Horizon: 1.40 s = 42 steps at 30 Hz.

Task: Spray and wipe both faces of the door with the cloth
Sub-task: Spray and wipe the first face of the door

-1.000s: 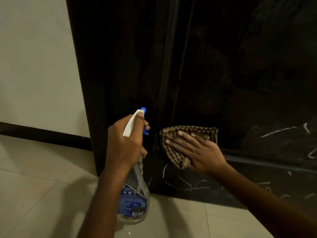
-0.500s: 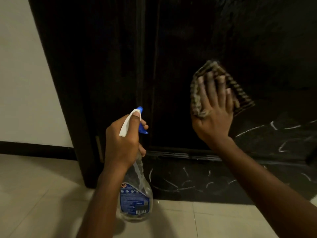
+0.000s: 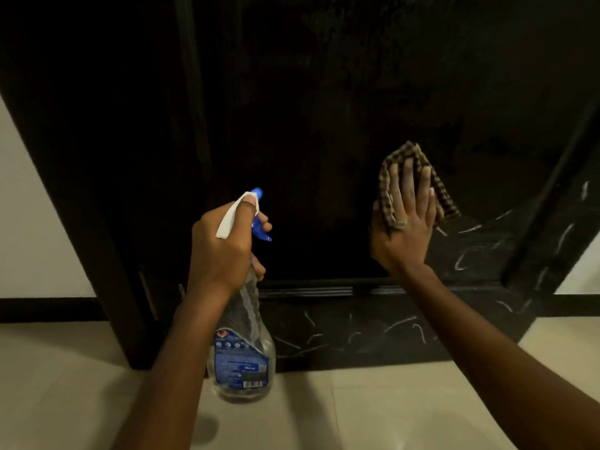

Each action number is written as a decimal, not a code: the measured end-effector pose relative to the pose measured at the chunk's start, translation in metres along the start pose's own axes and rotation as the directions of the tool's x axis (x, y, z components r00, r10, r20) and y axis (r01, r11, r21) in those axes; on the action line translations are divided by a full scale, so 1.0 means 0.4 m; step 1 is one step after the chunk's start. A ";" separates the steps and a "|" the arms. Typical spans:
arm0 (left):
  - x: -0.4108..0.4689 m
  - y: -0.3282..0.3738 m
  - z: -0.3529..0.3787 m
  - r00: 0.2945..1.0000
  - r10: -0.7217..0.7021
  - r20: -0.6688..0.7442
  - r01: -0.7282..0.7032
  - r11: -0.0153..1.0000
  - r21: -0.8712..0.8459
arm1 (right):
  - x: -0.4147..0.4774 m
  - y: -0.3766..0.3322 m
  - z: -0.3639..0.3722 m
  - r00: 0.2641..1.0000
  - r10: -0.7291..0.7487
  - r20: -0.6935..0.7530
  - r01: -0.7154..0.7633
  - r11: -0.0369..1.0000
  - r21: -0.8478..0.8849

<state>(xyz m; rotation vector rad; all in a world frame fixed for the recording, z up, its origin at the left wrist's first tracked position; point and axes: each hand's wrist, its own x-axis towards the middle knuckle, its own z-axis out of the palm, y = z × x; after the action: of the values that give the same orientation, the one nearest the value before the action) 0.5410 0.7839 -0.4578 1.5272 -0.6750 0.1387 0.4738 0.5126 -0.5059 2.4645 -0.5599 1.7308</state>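
Pressing cloth (image 3: pixel 444 203) flat against door (image 3: pixel 308 125) with straight-fingered right hand (image 3: pixel 402 228), mid-panel, well inside both side edges; gripping spray bottle (image 3: pixel 242 362) in left hand (image 3: pixel 220 245).

cloth (image 3: pixel 441 196) flat on door (image 3: pixel 324 108), bottle (image 3: pixel 242 358) gripped

The dark door (image 3: pixel 318 118) stands ahead as a flat barrier. A bare stretch of panel lies between the left hand (image 3: pixel 224 245), gripping the spray bottle (image 3: pixel 243 358), and the right hand (image 3: pixel 402 228), pressed flat on the cloth (image 3: pixel 443 199). Pale floor (image 3: pixel 373 414) shows between the forearms.
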 end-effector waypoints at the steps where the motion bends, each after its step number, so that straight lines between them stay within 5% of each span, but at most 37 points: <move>1: 0.003 0.005 0.008 1.000 -0.002 0.006 0.002 1.000 -0.008 | 0.030 -0.038 -0.002 0.999 0.038 -0.037 -0.037 0.999 0.019; 5: 0.010 0.017 0.038 1.000 -0.008 0.017 0.008 1.000 -0.020 | 0.046 -0.090 0.015 0.993 -0.118 -0.006 0.117 0.991 -0.066; 8: 0.011 0.023 0.059 1.000 -0.013 0.024 0.013 1.000 -0.002 | -0.060 -0.015 0.040 0.892 -0.425 0.153 0.446 0.884 -0.140; 10: 0.010 0.029 0.075 0.999 -0.016 0.035 0.016 1.000 0.003 | -0.145 0.058 0.053 0.828 -0.506 0.240 0.548 0.820 -0.163; 13: 0.008 0.039 0.102 0.998 -0.010 0.060 0.010 1.000 0.006 | -0.230 0.177 0.035 0.901 -0.369 0.227 0.407 0.900 -0.155; 16: 0.007 0.048 0.132 0.996 -0.011 0.085 0.011 1.000 -0.005 | -0.200 0.244 -0.010 0.994 0.100 0.046 -0.102 0.994 0.030; 18: 0.006 0.052 0.155 0.995 -0.008 0.101 0.009 1.000 -0.011 | -0.089 0.235 -0.022 0.861 0.493 -0.122 -0.447 0.850 0.278; 20: 0.004 0.053 0.177 0.994 0.003 0.112 -0.003 1.000 -0.008 | 0.031 0.193 -0.032 0.720 0.654 -0.233 -0.545 0.740 0.394; 21: 0.003 0.053 0.190 0.993 0.008 0.117 -0.008 1.000 -0.007 | 0.070 0.165 -0.032 0.702 0.669 -0.242 -0.563 0.731 0.386; 23: 0.005 0.053 0.212 0.992 0.017 0.126 -0.016 1.000 -0.006 | 0.076 0.112 -0.028 0.809 0.546 -0.215 -0.473 0.824 0.311; 25: 0.007 0.052 0.230 0.990 0.022 0.141 -0.020 1.000 -0.020 | 0.002 0.093 -0.014 0.971 0.194 -0.140 -0.175 0.975 0.138; 28: 0.011 0.053 0.250 0.986 0.020 0.163 -0.015 0.999 -0.032 | -0.170 0.178 0.033 0.971 -0.220 0.095 0.229 0.969 -0.097; 30: 0.013 0.057 0.262 0.984 0.020 0.175 -0.015 0.999 -0.028 | -0.256 0.238 0.039 0.981 -0.159 0.112 0.168 0.983 -0.077; 32: 0.014 0.061 0.274 0.983 0.018 0.182 -0.013 1.000 -0.025 | -0.276 0.270 0.025 0.995 0.099 0.030 -0.100 0.994 0.041; 33: 0.015 0.063 0.278 0.983 0.017 0.184 -0.013 1.000 -0.022 | -0.265 0.283 0.022 0.955 0.295 -0.028 -0.288 0.946 0.147; 35: 0.015 0.065 0.287 0.982 0.019 0.190 -0.016 1.000 -0.016 | -0.193 0.315 0.019 0.722 0.683 -0.106 -0.579 0.682 0.447; 37: 0.015 0.064 0.300 0.979 0.017 0.201 -0.015 1.000 -0.014 | -0.079 0.353 0.008 0.428 0.899 -0.087 -0.681 0.385 0.622; 38: 0.015 0.063 0.309 0.978 0.016 0.207 -0.013 1.000 -0.015 | -0.022 0.362 -0.006 0.387 0.917 -0.093 -0.699 0.358 0.620; 39: 0.015 0.065 0.319 0.977 0.017 0.214 -0.014 1.000 -0.016 | 0.030 0.363 -0.024 0.434 0.892 -0.127 -0.697 0.422 0.579; 42: 0.015 0.071 0.352 0.971 0.032 0.235 -0.027 0.999 -0.024 | 0.106 0.334 -0.065 0.752 0.595 -0.285 -0.497 0.795 0.347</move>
<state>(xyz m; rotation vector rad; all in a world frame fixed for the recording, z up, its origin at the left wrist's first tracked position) 0.4874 0.6512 -0.4438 1.5279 -0.8851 -0.0283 0.4178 0.3847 -0.4767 2.1170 -1.1806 2.5726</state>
